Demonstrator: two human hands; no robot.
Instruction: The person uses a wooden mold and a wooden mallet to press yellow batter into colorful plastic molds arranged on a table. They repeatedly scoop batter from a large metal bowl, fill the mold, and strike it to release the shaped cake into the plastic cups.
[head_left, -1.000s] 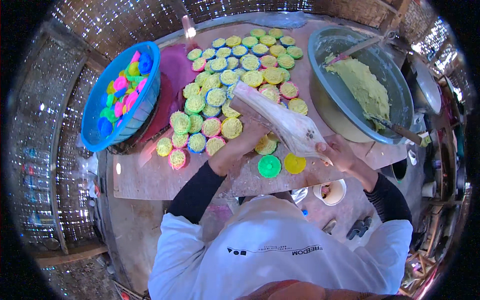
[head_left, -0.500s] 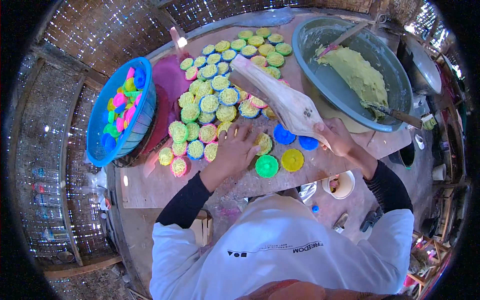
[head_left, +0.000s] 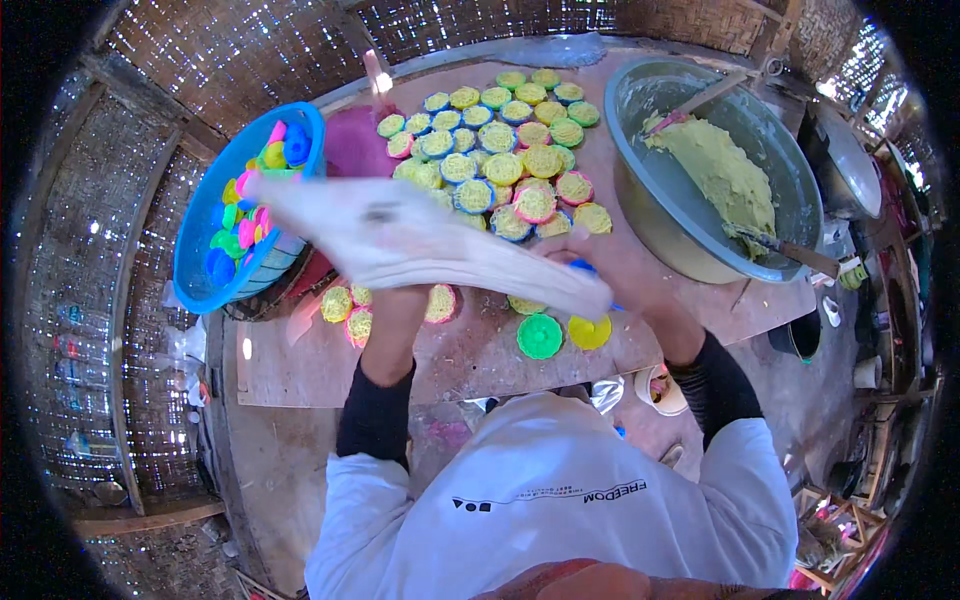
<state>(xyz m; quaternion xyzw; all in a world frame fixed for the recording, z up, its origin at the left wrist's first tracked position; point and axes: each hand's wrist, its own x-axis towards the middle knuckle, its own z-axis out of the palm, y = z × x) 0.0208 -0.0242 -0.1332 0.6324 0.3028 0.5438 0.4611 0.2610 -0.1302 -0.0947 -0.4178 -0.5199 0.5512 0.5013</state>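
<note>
My right hand [head_left: 600, 262] grips the near end of a white piping bag [head_left: 420, 240] stretched leftward over the desk [head_left: 300, 350], while the left hand [head_left: 400, 300] steadies it from beneath. I judge this the filling step: next, aim its tip into the empty green cup [head_left: 540, 336] nearby.

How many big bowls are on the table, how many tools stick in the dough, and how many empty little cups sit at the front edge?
Big bowls, a blue plastic basin and a grey metal bowl: 2
Wooden-handled tools in the dough: 2
Empty cups in full view, a green cup and a yellow cup: 2
Total: 6
</note>
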